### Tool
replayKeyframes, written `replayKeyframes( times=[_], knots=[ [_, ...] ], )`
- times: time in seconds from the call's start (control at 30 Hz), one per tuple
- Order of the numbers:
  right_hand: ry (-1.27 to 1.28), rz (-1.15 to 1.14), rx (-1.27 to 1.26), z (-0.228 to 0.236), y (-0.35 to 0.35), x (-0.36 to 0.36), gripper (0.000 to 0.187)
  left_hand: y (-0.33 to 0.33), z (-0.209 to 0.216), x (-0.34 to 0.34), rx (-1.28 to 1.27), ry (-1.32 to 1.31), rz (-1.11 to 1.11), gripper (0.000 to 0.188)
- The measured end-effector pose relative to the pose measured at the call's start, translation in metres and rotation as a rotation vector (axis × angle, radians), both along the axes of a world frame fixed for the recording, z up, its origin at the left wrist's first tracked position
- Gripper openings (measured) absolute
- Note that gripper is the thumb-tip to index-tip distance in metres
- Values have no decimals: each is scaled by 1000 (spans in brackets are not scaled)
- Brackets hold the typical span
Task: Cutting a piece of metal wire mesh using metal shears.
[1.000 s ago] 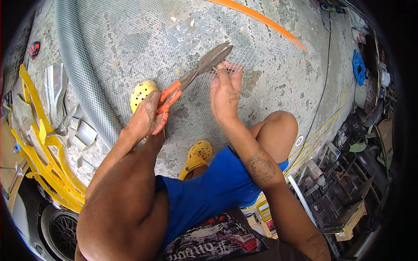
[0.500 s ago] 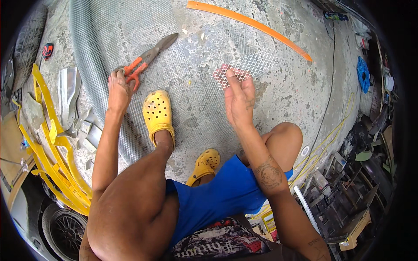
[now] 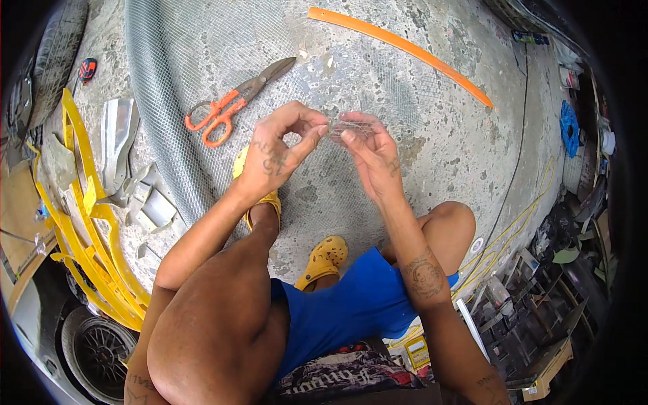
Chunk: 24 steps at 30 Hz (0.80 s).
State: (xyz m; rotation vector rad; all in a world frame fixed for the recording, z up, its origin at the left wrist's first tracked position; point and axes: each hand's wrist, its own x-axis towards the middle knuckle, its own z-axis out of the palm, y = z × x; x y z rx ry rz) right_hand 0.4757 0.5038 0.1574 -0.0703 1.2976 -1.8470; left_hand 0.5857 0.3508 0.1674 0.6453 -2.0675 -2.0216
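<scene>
Between my two hands is a small piece of wire mesh (image 3: 356,125), seen nearly edge-on. My right hand (image 3: 372,150) is closed on it, thumb on the near side and fingers behind. My left hand (image 3: 280,145) pinches at the mesh's left end with thumb and forefinger; the exact contact is hard to make out. Orange-handled tin snips (image 3: 236,103) lie on the mesh sheet to the left, beyond my left hand, with their dark blades pointing far right.
A roll of grey mesh (image 3: 158,101) runs along the left, its loose sheet spread over the concrete floor. Beyond my hands lies a curved orange strip (image 3: 405,50). Yellow trim parts (image 3: 101,216) and metal brackets (image 3: 120,138) are at left. A yellow cord (image 3: 516,219) is at right.
My left hand has let go of the snips, leaving them on the floor, and moved right to the mesh piece. My right hand has tilted the piece from face-on to nearly edge-on.
</scene>
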Motion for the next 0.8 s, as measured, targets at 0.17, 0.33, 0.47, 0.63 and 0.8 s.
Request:
replayKeyframes(
  times=[0.17, 0.33, 0.47, 0.63, 0.8],
  knots=[
    [-65, 36, -71, 3, 7, -11, 31, 1, 4, 2, -162, 135, -6, 12],
    [-45, 104, -25, 9, 10, -12, 22, 2, 9, 3, -213, 175, -30, 10],
    [-39, 136, -5, 16, 8, -10, 21, 1, 17, 5, -233, 162, -65, 10],
    [55, 89, -5, 19, 4, -4, 18, 3, 15, 8, -163, 126, -57, 11],
    [91, 71, 21, 18, 3, -1, 17, 3, 12, 10, -22, 70, -60, 12]
  ],
)
